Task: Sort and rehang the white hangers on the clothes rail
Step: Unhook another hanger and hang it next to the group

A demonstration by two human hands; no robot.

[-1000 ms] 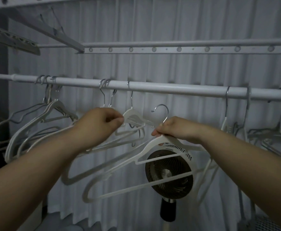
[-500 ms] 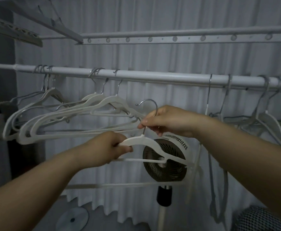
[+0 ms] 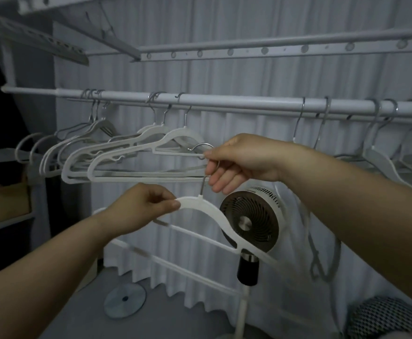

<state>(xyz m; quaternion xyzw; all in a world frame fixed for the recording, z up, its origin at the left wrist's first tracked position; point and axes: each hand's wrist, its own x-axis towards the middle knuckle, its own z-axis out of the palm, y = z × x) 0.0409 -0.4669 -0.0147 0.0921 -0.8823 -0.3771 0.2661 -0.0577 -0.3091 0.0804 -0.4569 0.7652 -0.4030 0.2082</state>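
Seen from the head camera, my left hand (image 3: 148,206) is closed in a pinch, thumb and fingertips on the left shoulder of the white hanger (image 3: 214,215), just beside its neck. From that grip the body runs out to the right and slopes down across the front of the fan (image 3: 249,222). My right hand (image 3: 239,162) sits higher, thumb and forefinger nipping the metal hook (image 3: 201,149) (the other fingers hang loosely curled below). The hook rises from the neck straight into that grip. The hanger is off the clothes rail (image 3: 249,104), below it, and its hook overlaps the bunch of hung hangers (image 3: 131,157) to the left; whether they touch I cannot tell.
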